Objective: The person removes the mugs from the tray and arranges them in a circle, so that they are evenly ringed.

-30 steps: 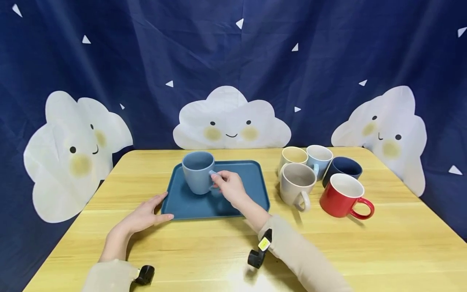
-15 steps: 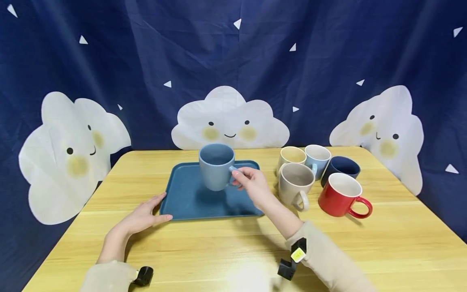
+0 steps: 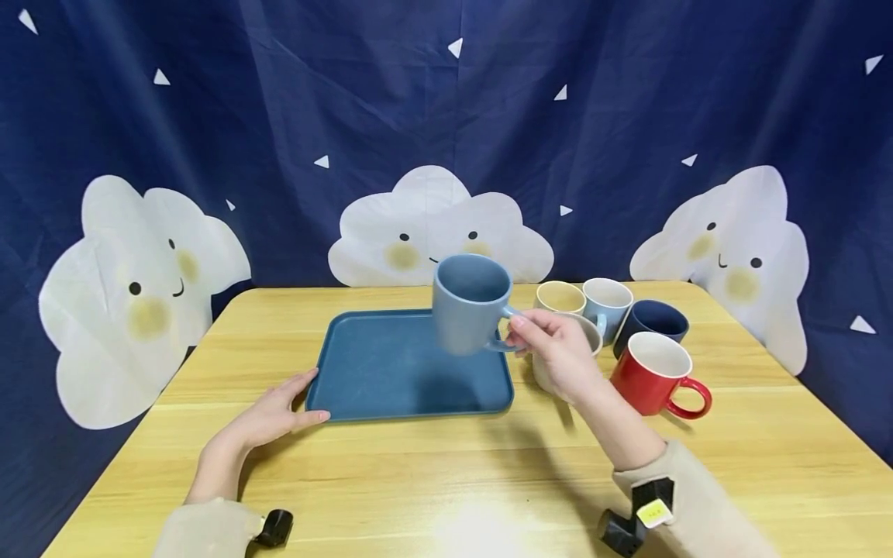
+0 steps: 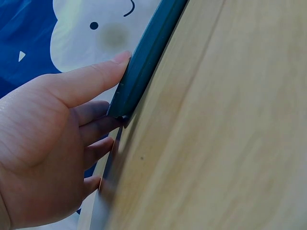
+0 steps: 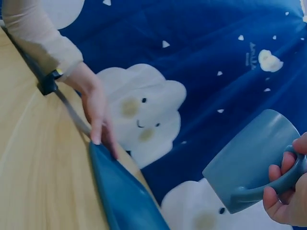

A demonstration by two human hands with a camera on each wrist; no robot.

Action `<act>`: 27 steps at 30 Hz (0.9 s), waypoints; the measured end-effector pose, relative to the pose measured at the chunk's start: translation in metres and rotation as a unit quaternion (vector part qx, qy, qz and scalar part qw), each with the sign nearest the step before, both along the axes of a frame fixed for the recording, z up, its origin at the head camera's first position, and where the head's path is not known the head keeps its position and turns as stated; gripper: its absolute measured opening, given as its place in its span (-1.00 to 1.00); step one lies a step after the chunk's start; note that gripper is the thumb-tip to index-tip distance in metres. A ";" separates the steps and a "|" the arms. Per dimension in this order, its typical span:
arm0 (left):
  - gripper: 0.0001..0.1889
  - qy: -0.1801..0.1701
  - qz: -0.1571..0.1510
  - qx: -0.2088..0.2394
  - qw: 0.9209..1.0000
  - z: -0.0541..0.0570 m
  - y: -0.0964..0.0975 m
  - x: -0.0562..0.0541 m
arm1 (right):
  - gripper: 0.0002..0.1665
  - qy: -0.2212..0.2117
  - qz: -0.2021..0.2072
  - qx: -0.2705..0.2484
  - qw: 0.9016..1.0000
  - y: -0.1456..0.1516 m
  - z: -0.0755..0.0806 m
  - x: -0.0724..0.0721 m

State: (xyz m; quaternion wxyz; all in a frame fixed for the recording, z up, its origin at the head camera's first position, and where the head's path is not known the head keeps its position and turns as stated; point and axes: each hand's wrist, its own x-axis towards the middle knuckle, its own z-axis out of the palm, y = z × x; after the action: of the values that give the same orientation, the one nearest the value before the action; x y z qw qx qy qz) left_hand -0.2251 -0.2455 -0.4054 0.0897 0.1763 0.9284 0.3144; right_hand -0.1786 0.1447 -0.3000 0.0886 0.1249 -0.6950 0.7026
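My right hand (image 3: 561, 353) grips the handle of a grey-blue mug (image 3: 463, 314) and holds it in the air over the right part of the blue tray (image 3: 384, 364). In the right wrist view the mug (image 5: 254, 163) hangs beside the tray, its handle between thumb and curled fingers. At the tray's near left corner rests my left hand (image 3: 268, 418), thumb on the near rim and the other fingers stretched along the left side. The left wrist view has that thumb touching the tray's edge (image 4: 144, 62).
Right of the tray stand a yellow mug (image 3: 561, 296), a light blue mug (image 3: 607, 306), a dark blue mug (image 3: 654, 318) and a red mug (image 3: 649, 376). A beige mug (image 3: 591, 332) is partly hidden behind my right hand. A cloud-patterned curtain (image 3: 446, 93) hangs behind the wooden table (image 3: 391, 488).
The grey-blue mug has risen off the tray and travelled right in my right hand, now nearer the other mugs. My left hand has stayed at the tray's corner.
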 end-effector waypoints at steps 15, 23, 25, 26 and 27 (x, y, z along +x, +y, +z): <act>-0.04 0.001 0.002 -0.001 1.000 -0.002 0.000 0.000 | -0.71 0.046 0.004 -0.099 0.994 0.084 0.009 0.034; -0.05 -0.006 0.001 0.005 1.000 -0.002 0.000 0.000 | -0.66 0.057 -0.012 -0.079 0.995 0.121 -0.002 0.053; -0.05 -0.008 0.001 0.008 1.000 -0.002 0.000 0.001 | -0.65 0.059 -0.016 -0.086 0.994 0.128 -0.006 0.056; -0.05 -0.009 0.001 0.010 1.000 -0.002 0.001 0.001 | -0.64 0.060 -0.019 -0.091 0.994 0.131 -0.008 0.059; -0.05 -0.010 0.000 0.011 1.000 -0.002 0.001 0.001 | -0.64 0.061 -0.021 -0.098 0.993 0.134 -0.009 0.061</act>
State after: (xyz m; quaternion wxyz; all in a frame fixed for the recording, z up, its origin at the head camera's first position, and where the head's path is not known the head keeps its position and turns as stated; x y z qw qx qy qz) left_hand -0.2243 -0.2448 -0.4079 0.0965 0.1740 0.9241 0.3263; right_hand -0.1178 0.2789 -0.3095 0.1573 0.1443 -0.6183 0.7564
